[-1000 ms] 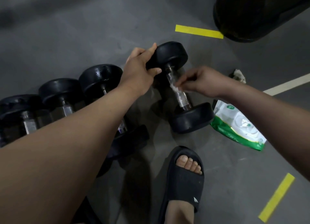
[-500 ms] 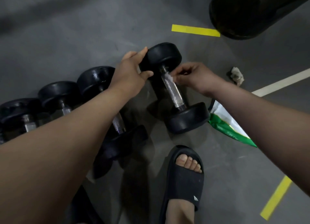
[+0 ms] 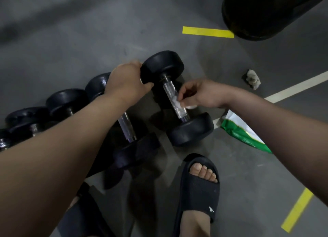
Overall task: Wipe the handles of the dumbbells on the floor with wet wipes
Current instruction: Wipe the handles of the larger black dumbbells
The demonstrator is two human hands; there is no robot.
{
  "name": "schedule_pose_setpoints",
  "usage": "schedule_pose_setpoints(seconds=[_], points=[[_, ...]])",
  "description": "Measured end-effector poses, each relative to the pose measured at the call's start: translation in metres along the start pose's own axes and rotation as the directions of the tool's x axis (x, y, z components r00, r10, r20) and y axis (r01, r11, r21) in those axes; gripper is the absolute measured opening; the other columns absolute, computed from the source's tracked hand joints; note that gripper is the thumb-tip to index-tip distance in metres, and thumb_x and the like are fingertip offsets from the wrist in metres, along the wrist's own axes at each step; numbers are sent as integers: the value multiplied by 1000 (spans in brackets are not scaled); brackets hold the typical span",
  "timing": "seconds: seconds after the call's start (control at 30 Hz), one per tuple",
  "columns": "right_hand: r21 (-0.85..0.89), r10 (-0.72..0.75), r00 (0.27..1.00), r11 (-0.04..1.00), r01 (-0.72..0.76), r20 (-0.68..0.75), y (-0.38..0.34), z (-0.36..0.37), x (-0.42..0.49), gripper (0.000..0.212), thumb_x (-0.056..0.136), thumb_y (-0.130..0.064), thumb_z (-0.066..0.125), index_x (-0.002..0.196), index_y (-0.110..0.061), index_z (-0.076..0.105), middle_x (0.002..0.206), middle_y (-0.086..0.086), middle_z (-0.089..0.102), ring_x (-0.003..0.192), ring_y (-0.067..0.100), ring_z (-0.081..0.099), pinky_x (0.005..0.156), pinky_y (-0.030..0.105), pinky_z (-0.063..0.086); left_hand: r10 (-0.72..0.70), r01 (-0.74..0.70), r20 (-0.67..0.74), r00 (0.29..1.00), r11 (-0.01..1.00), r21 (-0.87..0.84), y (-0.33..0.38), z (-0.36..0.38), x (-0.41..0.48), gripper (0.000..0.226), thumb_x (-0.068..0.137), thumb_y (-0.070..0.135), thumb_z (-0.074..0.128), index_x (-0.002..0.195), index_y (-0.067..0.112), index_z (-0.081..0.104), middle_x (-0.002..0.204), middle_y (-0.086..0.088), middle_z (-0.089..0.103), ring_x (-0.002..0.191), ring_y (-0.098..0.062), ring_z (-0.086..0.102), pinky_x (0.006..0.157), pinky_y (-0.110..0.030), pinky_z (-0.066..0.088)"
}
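Note:
A black dumbbell (image 3: 192,128) with a chrome handle (image 3: 174,101) lies on the grey floor, the rightmost of a row. My left hand (image 3: 126,82) grips its far weight head. A white wet wipe (image 3: 174,102) is pinched in my right hand (image 3: 200,93) and pressed against the middle of the handle. To the left, a second dumbbell (image 3: 126,125) shows its chrome handle under my left forearm. Two more black dumbbells (image 3: 67,102) lie further left, partly hidden by my arm.
A green and white wet wipe pack (image 3: 243,132) lies under my right forearm. A crumpled used wipe (image 3: 253,79) sits to the right. My feet in black slippers (image 3: 198,189) stand close to the dumbbells. A big dark round object (image 3: 262,11) fills the top right.
My right hand slid the wipe along the handle, from near the far head down toward the middle. My left hand stayed on the far weight head, curling more over it.

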State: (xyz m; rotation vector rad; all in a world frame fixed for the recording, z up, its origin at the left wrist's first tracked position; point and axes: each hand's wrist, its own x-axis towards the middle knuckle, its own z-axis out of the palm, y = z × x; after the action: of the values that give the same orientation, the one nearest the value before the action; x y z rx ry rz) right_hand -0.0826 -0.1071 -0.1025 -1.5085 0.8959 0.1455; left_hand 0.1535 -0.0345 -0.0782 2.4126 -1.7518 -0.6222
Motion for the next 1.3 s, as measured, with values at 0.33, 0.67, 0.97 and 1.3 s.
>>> schedule_pose_setpoints(seconds=[0.33,0.67,0.97,1.3], points=[[61,-99,938,990,126,-331,-7,14,28,11,90,-4,71,96,-10,65,75,-4,62,59,0,55,60,17,50,-10,9,18,1000,997,75,2,-1,1,50,82,44,74,115,9,60,112,-14,65,107,-36,59,85,-42,49],[202,30,981,979,9,-190,2,15,9,18,87,0,72,84,-15,64,73,1,64,62,9,60,63,24,53,22,-12,-46,999,976,216,0,2,-3,53,84,48,70,112,5,59,111,-19,63,106,-39,58,85,-41,42],[-61,101,995,993,-101,-11,3,4,-8,13,86,-15,78,94,-7,71,81,7,69,68,10,57,65,21,47,38,-21,-82,996,979,205,-1,4,-6,50,84,49,70,109,6,62,103,-17,66,98,-38,60,83,-42,44],[52,6,947,999,11,-322,6,1,-14,11,86,-8,76,95,-8,69,75,0,66,66,12,59,66,28,51,117,-116,-137,984,993,16,25,11,4,49,87,42,70,126,14,58,121,-13,58,117,-34,48,96,-40,39]])
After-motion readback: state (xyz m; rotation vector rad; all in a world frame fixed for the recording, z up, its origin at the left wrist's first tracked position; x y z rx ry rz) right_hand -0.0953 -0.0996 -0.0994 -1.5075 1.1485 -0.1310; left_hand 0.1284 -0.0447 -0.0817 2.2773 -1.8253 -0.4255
